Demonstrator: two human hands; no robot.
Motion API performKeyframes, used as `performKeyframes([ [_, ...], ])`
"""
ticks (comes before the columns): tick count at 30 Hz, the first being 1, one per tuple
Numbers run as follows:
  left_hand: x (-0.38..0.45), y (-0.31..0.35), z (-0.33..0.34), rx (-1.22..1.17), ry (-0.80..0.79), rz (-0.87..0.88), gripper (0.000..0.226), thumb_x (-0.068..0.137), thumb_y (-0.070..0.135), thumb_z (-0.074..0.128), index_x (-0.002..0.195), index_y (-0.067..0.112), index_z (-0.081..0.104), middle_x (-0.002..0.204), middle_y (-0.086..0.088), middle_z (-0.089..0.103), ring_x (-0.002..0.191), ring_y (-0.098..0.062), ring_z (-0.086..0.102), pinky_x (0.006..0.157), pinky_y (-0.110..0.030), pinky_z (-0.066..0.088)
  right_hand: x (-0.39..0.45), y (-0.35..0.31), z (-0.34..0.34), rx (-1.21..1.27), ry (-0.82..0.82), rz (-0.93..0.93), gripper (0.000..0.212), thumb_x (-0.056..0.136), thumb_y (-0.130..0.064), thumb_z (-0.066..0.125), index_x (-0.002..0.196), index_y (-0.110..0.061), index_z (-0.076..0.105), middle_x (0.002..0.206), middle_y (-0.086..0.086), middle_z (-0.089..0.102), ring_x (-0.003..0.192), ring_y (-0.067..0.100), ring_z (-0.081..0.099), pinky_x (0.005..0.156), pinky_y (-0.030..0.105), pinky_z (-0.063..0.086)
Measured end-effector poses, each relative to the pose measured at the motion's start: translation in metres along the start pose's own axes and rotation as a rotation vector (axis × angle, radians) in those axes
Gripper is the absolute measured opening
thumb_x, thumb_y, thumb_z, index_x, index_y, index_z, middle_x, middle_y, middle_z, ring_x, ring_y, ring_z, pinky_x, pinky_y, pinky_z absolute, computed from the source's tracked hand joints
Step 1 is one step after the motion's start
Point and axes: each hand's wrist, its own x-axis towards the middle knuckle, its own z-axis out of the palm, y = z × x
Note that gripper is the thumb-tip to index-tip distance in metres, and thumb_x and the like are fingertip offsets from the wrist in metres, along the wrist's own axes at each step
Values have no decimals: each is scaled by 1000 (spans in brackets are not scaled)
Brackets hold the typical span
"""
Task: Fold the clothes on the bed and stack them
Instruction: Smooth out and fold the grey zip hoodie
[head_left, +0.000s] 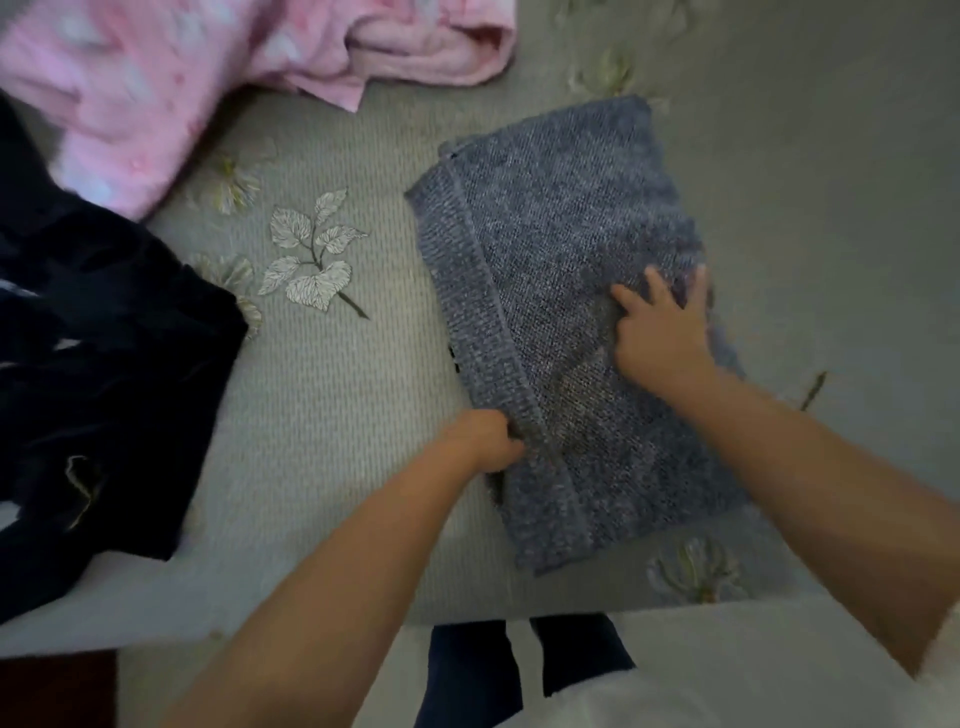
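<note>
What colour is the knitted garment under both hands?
The knitted garment is a mottled blue-grey, best seen in the head view.

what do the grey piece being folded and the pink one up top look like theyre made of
Grey sweater: looks like a chunky knit, wool or acrylic yarn, matte; visible stitch rows and a ribbed band along its left edge. Pink garment: looks like soft fleece or plush, fuzzy surface with pale blotches, though it is blurred, so uncertain.

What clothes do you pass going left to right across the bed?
Crumpled black garment → fuzzy pink garment → folded grey-blue knitted sweater, gripped at its ribbed edge by the left hand, right hand resting flat on top.
</note>
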Motion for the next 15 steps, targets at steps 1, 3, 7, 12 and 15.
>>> performKeyframes([
  [1,0,-5,-3,5,110,-26,37,94,23,41,120,0,52,125,-19,53,112,-31,51,89,-35,41,-11,-15,7,159,56,63,39,97,-30,34,131,-17,48,155,3,11,143,28,1,106,63,-9],
  [3,-2,-20,-12,-12,330,-97,28,90,13,41,111,2,55,116,-17,57,106,-31,53,82,-35,44,-41,-54,30,401,187,89,48,95,-28,39,137,-7,37,153,14,16,142,31,9,109,60,1],
  [7,2,-57,-29,157,527,-23,47,83,-2,44,128,6,46,132,-12,46,121,-28,41,90,-37,39,-85,-128,67,597,170,11,86,79,-50,62,143,-9,23,150,22,17,136,45,19,98,72,11],
  [12,17,-69,-42,413,560,171,62,84,-2,42,143,7,25,150,-10,23,139,-25,18,109,-38,20,-57,-165,87,674,24,192,113,77,-65,51,122,-16,-41,125,12,-50,135,39,-25,85,65,-28],
  [15,27,-62,-46,490,547,198,72,85,0,44,147,13,10,155,-6,3,143,-23,-1,114,-37,7,-57,-156,93,664,26,147,108,83,-53,53,120,-19,-44,123,12,-52,126,38,-37,84,64,-28],
])
